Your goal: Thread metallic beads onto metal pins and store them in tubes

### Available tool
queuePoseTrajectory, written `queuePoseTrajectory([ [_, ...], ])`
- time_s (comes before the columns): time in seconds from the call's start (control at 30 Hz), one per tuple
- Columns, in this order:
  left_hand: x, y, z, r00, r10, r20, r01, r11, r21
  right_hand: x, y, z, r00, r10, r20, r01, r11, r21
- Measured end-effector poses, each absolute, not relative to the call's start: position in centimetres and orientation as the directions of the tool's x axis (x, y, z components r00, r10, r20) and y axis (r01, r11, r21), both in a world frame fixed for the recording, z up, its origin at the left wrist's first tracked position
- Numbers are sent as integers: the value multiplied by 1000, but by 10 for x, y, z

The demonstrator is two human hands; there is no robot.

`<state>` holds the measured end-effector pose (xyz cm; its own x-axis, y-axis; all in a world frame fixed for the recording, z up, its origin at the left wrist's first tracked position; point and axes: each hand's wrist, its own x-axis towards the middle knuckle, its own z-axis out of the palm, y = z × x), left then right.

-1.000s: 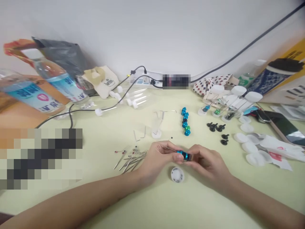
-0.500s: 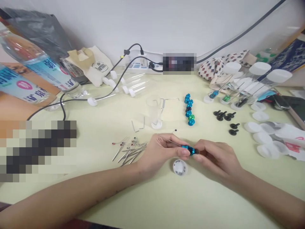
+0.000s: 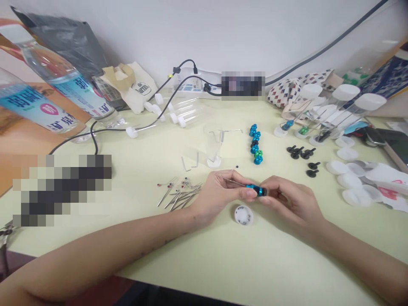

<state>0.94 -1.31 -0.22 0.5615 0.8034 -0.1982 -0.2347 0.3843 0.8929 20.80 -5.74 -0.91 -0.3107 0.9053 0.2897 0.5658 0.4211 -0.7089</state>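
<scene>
My left hand is closed around a small shiny blue metal handle, with the thumb on its near side. A thin metal rod runs from the handle back across the left fingers. At the other end, my right hand pinches the handle's black end piece between thumb and fingers. Just below the hands sits a round white cap with several tiny metal pieces in it. A small black bead shows beyond the left hand.
Thin metal rods lie left of my left hand. Beyond stand L-shaped keys, a clear tube and a row of blue, green and black fittings. Black stemmed discs and white caps lie right; water bottles left.
The view has shifted slightly, so the table's things sit a little differently in the frame. Both hands keep hold of the blue handle in nearly the same place.
</scene>
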Motion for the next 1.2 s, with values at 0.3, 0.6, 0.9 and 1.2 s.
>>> queuePoseTrajectory([
  [0.3,9,-13,-5,558,811,-179,-244,366,898,205,-58,-9,-309,878,365,538,478,-694],
  [0.6,10,-14,-4,563,806,-183,-248,376,893,206,-57,-8,-325,888,326,551,458,-698],
  [0.9,10,-13,-2,563,799,-214,-256,414,873,206,-57,-8,-329,885,330,517,461,-721],
  [1.2,9,-14,-4,542,817,-198,-266,391,881,205,-55,-10,-288,866,408,496,500,-710],
])
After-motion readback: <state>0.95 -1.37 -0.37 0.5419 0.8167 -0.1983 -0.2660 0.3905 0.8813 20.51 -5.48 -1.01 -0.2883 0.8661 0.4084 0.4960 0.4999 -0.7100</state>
